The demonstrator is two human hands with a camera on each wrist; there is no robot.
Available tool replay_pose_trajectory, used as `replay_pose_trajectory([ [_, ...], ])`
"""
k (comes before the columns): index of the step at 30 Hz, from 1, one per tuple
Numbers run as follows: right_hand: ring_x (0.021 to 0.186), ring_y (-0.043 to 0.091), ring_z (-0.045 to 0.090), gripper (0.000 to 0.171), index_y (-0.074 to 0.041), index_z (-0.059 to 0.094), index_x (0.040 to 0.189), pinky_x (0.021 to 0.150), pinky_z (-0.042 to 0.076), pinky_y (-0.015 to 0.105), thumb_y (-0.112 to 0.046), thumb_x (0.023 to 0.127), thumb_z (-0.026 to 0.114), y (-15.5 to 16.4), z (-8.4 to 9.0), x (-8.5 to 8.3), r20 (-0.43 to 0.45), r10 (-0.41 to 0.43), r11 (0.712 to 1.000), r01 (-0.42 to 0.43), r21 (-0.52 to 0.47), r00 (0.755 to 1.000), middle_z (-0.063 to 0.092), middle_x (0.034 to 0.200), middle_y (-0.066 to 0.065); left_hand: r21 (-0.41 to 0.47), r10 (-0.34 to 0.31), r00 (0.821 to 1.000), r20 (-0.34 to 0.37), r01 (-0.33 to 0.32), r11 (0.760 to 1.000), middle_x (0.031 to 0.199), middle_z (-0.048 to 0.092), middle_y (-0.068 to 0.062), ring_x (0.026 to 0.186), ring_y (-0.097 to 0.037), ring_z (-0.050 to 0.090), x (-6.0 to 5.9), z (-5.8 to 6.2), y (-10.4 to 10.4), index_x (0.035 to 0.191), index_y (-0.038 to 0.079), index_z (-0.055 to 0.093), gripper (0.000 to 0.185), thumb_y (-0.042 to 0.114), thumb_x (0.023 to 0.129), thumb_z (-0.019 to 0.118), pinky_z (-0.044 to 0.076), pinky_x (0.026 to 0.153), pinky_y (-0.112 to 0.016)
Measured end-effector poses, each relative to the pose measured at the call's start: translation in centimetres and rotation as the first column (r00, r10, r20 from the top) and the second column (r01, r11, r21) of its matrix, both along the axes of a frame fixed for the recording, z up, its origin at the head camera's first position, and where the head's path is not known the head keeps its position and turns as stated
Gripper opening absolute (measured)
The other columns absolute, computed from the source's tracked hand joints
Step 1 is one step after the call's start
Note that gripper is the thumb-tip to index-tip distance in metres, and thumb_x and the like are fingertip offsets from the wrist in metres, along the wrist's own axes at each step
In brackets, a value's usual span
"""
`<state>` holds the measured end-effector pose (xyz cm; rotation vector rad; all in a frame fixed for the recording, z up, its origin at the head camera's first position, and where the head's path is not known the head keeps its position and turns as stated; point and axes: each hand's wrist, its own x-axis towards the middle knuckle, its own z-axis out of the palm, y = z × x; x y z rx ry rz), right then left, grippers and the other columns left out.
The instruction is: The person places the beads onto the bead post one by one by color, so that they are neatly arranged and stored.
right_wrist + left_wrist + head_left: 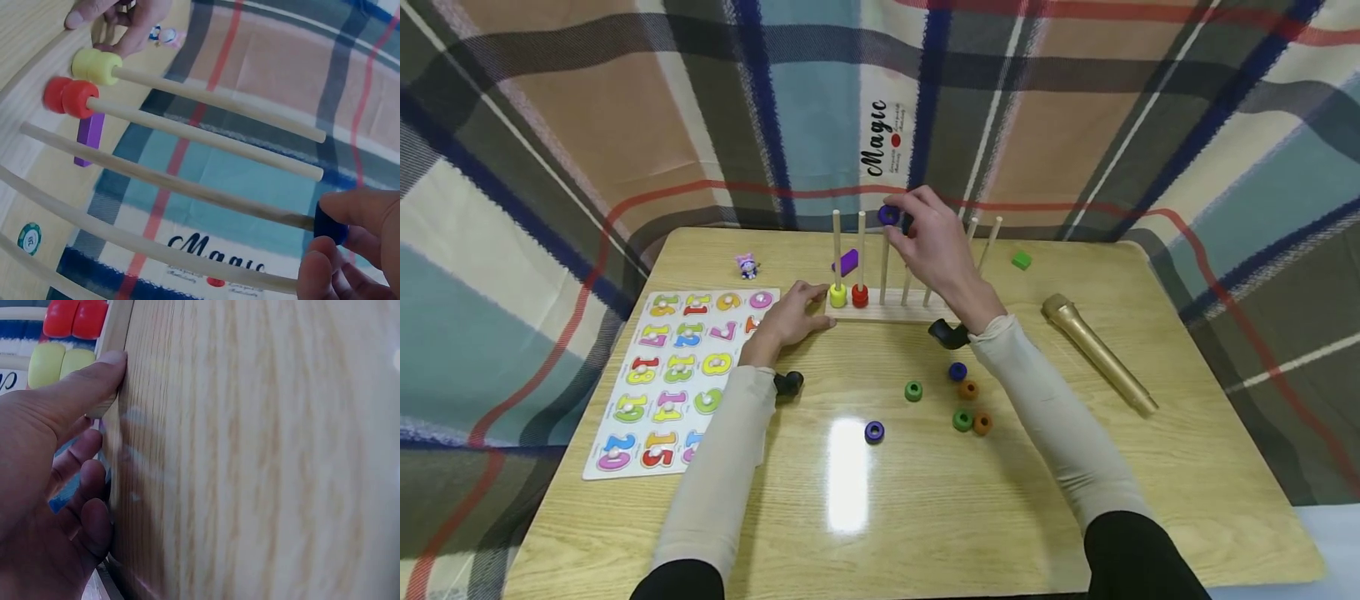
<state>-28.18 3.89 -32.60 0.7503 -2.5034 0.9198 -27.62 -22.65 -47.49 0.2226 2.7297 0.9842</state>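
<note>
A wooden peg stand [887, 314] with several upright rods stands near the table's far edge. Two yellow beads [97, 67] sit at the foot of its leftmost rod, two red beads [71, 97] at the foot of the second. My left hand [792, 318] grips the left end of the base, thumb along the front edge. Up at the tip of the third rod, my right hand [928, 242] pinches a dark blue ring bead [331, 225] between thumb and fingers. In the right wrist view the rod's tip meets the bead.
Loose on the table are blue beads [874, 432], green beads [913, 391] and brown beads [968, 389]. A number puzzle board [625, 450] lies left, a gold tube [1101, 354] right. Behind the stand are a purple block [847, 262], a green block [1022, 260] and a small figurine [747, 266].
</note>
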Motion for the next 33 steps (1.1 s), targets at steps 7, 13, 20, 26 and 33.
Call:
replay_pose_trajectory([
  [7, 0.090, 0.026, 0.069, 0.038, -0.004, 0.070, 0.141, 0.079, 0.060, 0.037, -0.016, 0.104, 0.071, -0.3, 0.4, -0.6, 0.053, -0.031, 0.999, 0.029, 0.035, 0.998, 0.066, 0.129, 0.016, -0.012, -0.007, 1.000, -0.008, 0.007, 1.000, 0.148, 0.046, -0.016, 0.137, -0.042, 0.051, 0.0, 0.1, -0.1, 0.167, 0.013, 0.039, 0.075, 0.030, 0.103, 0.073, 0.041, 0.117, -0.061],
  [13, 0.098, 0.029, 0.073, 0.042, -0.005, 0.068, 0.143, 0.084, 0.062, 0.039, -0.019, 0.105, 0.071, -0.5, 0.6, -0.7, 0.117, -0.063, 0.993, 0.051, 0.102, 0.991, 0.068, 0.133, 0.018, -0.004, -0.010, 1.000, -0.012, 0.010, 1.000, 0.147, 0.046, -0.016, 0.134, -0.041, 0.052, 0.0, 0.0, 0.0, 0.167, 0.012, 0.039, 0.075, 0.030, 0.103, 0.074, 0.042, 0.115, -0.060],
  [20, 0.102, 0.031, 0.074, 0.052, -0.006, 0.062, 0.150, 0.099, 0.059, 0.045, -0.027, 0.104, 0.072, -0.6, 0.8, 0.1, 0.141, -0.110, 0.979, 0.084, 0.184, 0.984, 0.063, 0.148, 0.017, -0.005, 0.000, 1.000, -0.009, 0.000, 1.000, 0.147, 0.046, -0.015, 0.135, -0.041, 0.052, 0.2, -0.1, -0.1, 0.167, 0.013, 0.039, 0.075, 0.031, 0.103, 0.074, 0.042, 0.115, -0.061],
  [26, 0.066, 0.024, 0.059, 0.038, -0.004, 0.071, 0.134, 0.054, 0.050, 0.038, -0.024, 0.102, 0.074, 1.1, -1.8, 4.8, 0.020, -0.034, 0.981, 0.030, 0.192, 0.999, 0.068, 0.130, 0.016, 0.007, -0.014, 1.000, -0.008, 0.014, 1.000, 0.144, 0.047, -0.015, 0.130, -0.039, 0.054, 0.2, -0.4, 0.1, 0.166, 0.012, 0.041, 0.075, 0.030, 0.101, 0.075, 0.044, 0.114, -0.058],
  [33, 0.072, 0.014, 0.063, 0.044, -0.010, 0.072, 0.131, 0.060, 0.054, 0.028, -0.035, 0.096, 0.082, 1.2, -7.3, 12.1, 0.405, 0.157, 0.799, -0.357, 0.484, 0.901, 0.072, 0.112, 0.009, -0.011, -0.017, 1.000, -0.023, 0.017, 1.000, 0.143, 0.047, -0.016, 0.124, -0.038, 0.054, 0.2, -0.2, -0.3, 0.166, 0.011, 0.040, 0.075, 0.030, 0.102, 0.073, 0.046, 0.109, -0.058],
])
